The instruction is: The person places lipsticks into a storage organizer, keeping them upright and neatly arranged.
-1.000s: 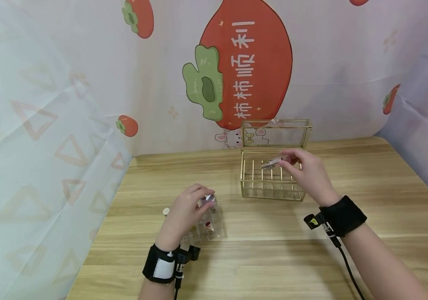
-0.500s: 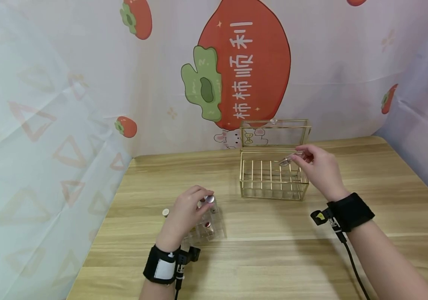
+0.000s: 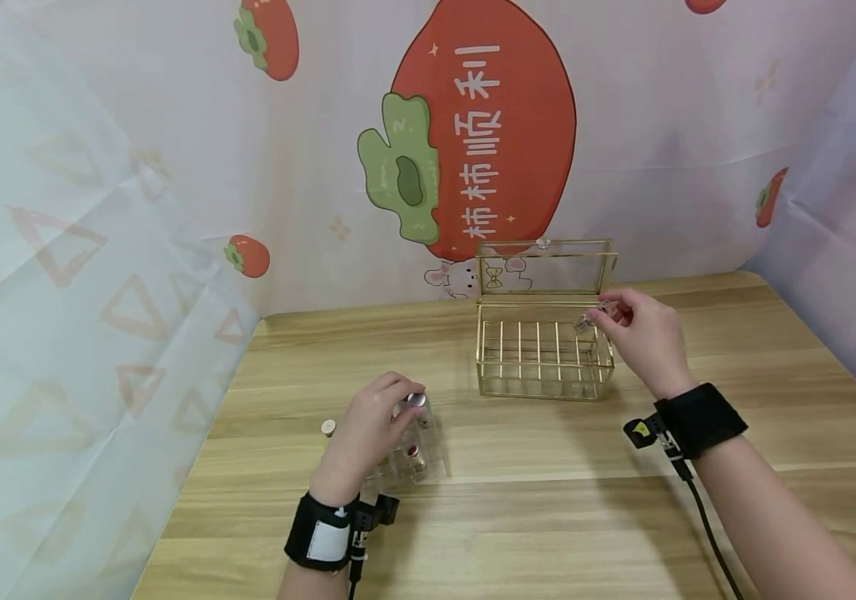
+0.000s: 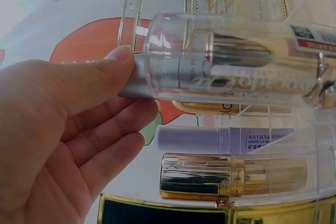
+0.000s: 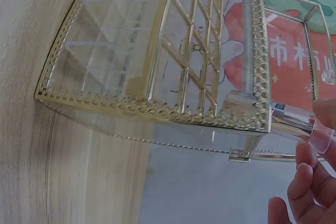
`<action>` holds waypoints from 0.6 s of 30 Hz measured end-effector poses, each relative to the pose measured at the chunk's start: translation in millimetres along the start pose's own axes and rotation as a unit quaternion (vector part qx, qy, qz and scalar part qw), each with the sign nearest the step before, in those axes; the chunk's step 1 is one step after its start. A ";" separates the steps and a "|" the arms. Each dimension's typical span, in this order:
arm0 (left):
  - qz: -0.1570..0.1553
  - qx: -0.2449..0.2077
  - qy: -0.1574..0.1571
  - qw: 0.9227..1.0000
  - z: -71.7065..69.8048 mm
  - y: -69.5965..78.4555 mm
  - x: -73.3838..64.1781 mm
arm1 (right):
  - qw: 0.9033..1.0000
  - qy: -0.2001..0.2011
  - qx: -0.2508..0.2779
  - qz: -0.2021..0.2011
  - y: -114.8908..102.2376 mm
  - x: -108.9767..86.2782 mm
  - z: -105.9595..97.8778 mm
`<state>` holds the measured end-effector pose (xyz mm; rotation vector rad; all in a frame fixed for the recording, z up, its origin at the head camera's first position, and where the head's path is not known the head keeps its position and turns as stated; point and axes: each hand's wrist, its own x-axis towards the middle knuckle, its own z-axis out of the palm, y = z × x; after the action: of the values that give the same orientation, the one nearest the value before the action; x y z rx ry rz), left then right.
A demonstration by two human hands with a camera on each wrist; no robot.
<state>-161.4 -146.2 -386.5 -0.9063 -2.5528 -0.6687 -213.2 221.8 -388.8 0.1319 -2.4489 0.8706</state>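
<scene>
My right hand (image 3: 645, 342) pinches a lipstick (image 5: 289, 121) by its clear end at the right end of a gold-framed glass box (image 3: 482, 354). The tube tilts, its silver end lowered at the box's gold divider grid (image 5: 184, 66). My left hand (image 3: 367, 429) pinches the silver cap (image 4: 139, 77) of a lip balm standing in a clear acrylic holder (image 3: 438, 462). Beside it in the left wrist view are a clear tube (image 4: 252, 66) in front, a purple lip balm (image 4: 194, 139) and a gold lipstick (image 4: 197, 177). Part of the holder is hidden behind my left hand.
The box's glass lid (image 3: 543, 271) stands raised at the back, near the printed cloth (image 3: 322, 167). A round white cap (image 3: 328, 427) shows left of my left hand. Wood table (image 3: 510, 525) lies in front. Cables (image 3: 705, 525) hang from both wrist bands.
My right hand has shifted right along the box with the lipstick, from over the middle compartments to the right end, and the tube now points more downward. My left hand stays on the silver cap.
</scene>
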 end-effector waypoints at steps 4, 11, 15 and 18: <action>0.009 0.000 0.006 1.000 0.2 0.0 -0.2 | 1.000 -0.001 -0.024 -0.013 1.5 0.6 1.4; 0.010 0.012 0.006 1.000 1.2 -0.9 -1.3 | 0.999 -0.020 -0.037 -0.016 2.4 0.9 1.4; 0.006 0.015 0.001 1.000 1.0 -0.6 -1.5 | 0.999 -0.030 -0.040 -0.019 3.1 1.9 1.6; 0.005 0.016 -0.001 1.000 0.9 -0.1 -1.5 | 0.998 -0.040 -0.048 -0.017 3.5 2.6 1.9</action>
<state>-160.6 -146.5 -387.9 -0.9097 -2.5523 -0.6215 -217.2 223.6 -390.7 0.1761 -2.5494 0.7442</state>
